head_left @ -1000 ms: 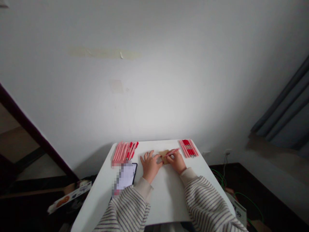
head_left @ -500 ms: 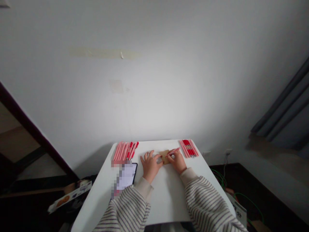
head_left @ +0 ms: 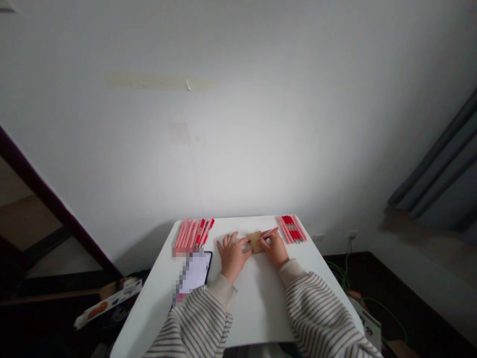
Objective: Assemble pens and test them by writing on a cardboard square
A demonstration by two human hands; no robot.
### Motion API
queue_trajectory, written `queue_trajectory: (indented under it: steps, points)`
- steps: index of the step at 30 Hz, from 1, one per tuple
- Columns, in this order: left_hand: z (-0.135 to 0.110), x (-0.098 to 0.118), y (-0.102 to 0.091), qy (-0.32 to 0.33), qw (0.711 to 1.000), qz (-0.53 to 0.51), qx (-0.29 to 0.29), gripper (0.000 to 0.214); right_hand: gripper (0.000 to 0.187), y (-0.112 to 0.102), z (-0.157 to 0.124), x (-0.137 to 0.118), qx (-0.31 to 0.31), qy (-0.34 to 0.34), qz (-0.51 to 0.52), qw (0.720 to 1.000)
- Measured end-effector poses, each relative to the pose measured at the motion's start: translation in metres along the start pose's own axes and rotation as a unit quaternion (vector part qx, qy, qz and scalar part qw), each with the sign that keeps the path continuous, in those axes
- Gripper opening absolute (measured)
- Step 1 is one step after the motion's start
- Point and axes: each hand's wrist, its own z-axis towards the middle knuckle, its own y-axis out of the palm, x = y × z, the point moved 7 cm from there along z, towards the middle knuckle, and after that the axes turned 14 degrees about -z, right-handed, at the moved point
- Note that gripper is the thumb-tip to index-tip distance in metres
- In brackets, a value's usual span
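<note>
My right hand (head_left: pixel 277 250) is closed around a pink pen (head_left: pixel 269 232), tilted with its lower end over a small brown piece of paper (head_left: pixel 255 240). This paper lies on the white table (head_left: pixel 257 298) between my hands. Resting on the table to its left, my left hand (head_left: pixel 233 254) has its fingers spread, and some fingertips touch the paper's left edge. Whether any marks are on the paper is too small to tell.
Several pink and red pens (head_left: pixel 189 233) lie in a row at the back left. Another row of pink and red pens (head_left: pixel 291 229) is at the back right. A phone (head_left: pixel 196 272), partly blurred, lies beside my left sleeve. A wall (head_left: pixel 238 164) rises behind the table.
The pen in my right hand has shifted very slightly to the right over the paper. My left hand stays nearly in place.
</note>
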Motion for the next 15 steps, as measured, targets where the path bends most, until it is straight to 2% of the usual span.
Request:
queue_trajectory:
  steps: [6, 11, 15]
  points:
    - [-0.0002, 0.0001, 0.0002, 0.000, 1.000, 0.009, 0.001, 0.031, 0.022, -0.0072, 0.0017, 0.0015, 0.030, -0.005, 0.033, 0.999]
    - [-0.0001, 0.0003, -0.0002, -0.001, 1.000, 0.010, -0.004, 0.033, 0.027, -0.0059, 0.0022, 0.0045, 0.022, 0.006, 0.057, 0.998]
    - [0.0001, 0.0006, -0.0005, -0.001, 1.000, 0.015, -0.003, 0.033, 0.032, -0.0076, 0.0037, 0.0092, 0.029, 0.039, 0.092, 0.995]
